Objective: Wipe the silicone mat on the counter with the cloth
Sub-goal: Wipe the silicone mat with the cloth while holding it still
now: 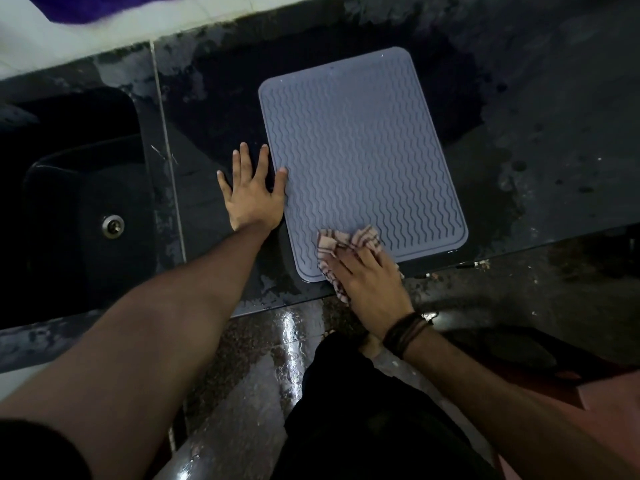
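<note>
A grey-blue silicone mat (356,157) with wavy ridges lies flat on the dark counter (540,140). My right hand (372,282) presses a crumpled striped cloth (349,242) onto the mat's near edge, close to its near left corner. Part of the cloth hangs over the counter's front edge under my palm. My left hand (252,194) lies flat on the counter beside the mat's left edge, fingers spread, with the thumb tip resting on the mat's border.
A black sink (79,216) with a metal drain (112,226) is set into the counter at the left. The counter surface around the mat looks wet and patchy. A white tiled wall (104,32) runs behind. The wet floor (263,368) and my legs are below.
</note>
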`<state>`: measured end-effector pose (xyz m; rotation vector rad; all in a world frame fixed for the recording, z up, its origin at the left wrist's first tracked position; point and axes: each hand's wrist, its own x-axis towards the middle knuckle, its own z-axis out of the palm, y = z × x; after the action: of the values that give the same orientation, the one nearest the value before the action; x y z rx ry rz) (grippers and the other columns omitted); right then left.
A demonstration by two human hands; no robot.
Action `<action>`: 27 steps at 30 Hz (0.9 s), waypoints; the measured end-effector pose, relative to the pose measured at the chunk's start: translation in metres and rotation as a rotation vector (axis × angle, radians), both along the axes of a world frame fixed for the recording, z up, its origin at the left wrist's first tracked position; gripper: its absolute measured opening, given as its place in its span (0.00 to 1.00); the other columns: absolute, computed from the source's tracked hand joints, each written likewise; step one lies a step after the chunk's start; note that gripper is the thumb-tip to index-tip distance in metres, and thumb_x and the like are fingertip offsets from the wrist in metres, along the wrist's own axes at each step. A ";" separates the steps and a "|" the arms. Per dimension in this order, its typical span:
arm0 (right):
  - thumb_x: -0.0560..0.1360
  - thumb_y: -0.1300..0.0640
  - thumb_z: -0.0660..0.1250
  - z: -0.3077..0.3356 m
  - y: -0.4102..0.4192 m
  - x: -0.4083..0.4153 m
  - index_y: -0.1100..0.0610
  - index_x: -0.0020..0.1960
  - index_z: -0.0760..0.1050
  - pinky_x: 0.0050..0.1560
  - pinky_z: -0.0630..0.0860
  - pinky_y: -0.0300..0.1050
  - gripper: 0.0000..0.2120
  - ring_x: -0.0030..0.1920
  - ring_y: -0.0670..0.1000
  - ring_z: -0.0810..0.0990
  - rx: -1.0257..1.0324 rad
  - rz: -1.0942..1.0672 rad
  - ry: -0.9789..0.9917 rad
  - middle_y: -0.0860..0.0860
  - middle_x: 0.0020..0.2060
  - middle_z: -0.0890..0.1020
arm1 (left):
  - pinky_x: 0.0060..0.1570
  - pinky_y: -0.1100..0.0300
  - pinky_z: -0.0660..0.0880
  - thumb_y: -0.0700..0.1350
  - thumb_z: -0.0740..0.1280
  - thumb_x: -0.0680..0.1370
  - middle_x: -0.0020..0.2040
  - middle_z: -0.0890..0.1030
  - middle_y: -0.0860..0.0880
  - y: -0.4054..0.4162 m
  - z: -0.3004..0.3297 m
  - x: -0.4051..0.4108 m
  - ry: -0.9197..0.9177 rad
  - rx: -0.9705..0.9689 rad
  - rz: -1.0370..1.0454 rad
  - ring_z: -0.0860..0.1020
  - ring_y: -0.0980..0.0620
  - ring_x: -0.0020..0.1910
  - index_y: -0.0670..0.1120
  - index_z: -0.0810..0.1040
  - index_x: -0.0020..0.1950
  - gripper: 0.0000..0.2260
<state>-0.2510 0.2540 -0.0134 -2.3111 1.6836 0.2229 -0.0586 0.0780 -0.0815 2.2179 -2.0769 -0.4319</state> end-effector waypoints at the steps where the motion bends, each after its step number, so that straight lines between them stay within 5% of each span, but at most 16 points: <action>1: 0.73 0.59 0.52 0.004 -0.001 -0.002 0.52 0.72 0.67 0.63 0.66 0.55 0.27 0.64 0.56 0.70 -0.013 -0.010 -0.024 0.51 0.67 0.74 | 0.78 0.41 0.38 0.66 0.46 0.83 0.84 0.47 0.49 0.000 0.000 0.000 0.000 -0.003 -0.003 0.44 0.51 0.82 0.57 0.52 0.83 0.29; 7: 0.67 0.62 0.70 0.019 -0.064 0.004 0.51 0.70 0.68 0.62 0.69 0.57 0.32 0.68 0.58 0.69 -0.232 -0.186 -0.184 0.54 0.66 0.73 | 0.79 0.41 0.39 0.66 0.45 0.83 0.84 0.47 0.49 0.000 -0.002 0.002 -0.009 -0.008 -0.013 0.44 0.50 0.82 0.57 0.51 0.83 0.30; 14: 0.75 0.62 0.61 -0.014 -0.071 0.027 0.50 0.73 0.64 0.70 0.62 0.59 0.28 0.75 0.58 0.59 -0.053 -0.075 -0.064 0.55 0.74 0.64 | 0.79 0.42 0.39 0.67 0.44 0.83 0.84 0.47 0.49 -0.001 -0.004 0.001 -0.021 -0.004 -0.001 0.44 0.51 0.82 0.57 0.51 0.83 0.30; 23: 0.74 0.58 0.47 0.003 0.006 -0.008 0.48 0.67 0.72 0.61 0.67 0.54 0.27 0.69 0.56 0.69 -0.018 -0.027 -0.059 0.51 0.69 0.73 | 0.78 0.40 0.39 0.65 0.44 0.84 0.84 0.46 0.49 0.000 0.002 0.001 -0.005 0.012 -0.011 0.43 0.50 0.82 0.56 0.50 0.83 0.29; 27: 0.71 0.60 0.63 0.013 -0.021 -0.022 0.49 0.66 0.73 0.55 0.68 0.53 0.23 0.64 0.56 0.73 -0.163 -0.165 -0.088 0.52 0.63 0.77 | 0.78 0.39 0.39 0.66 0.44 0.83 0.84 0.46 0.49 0.001 0.001 0.001 0.007 0.007 -0.011 0.43 0.50 0.82 0.56 0.51 0.83 0.30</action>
<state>-0.2732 0.2326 0.0000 -2.2400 1.8978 -0.0511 -0.0575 0.0793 -0.0808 2.2064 -2.0888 -0.4477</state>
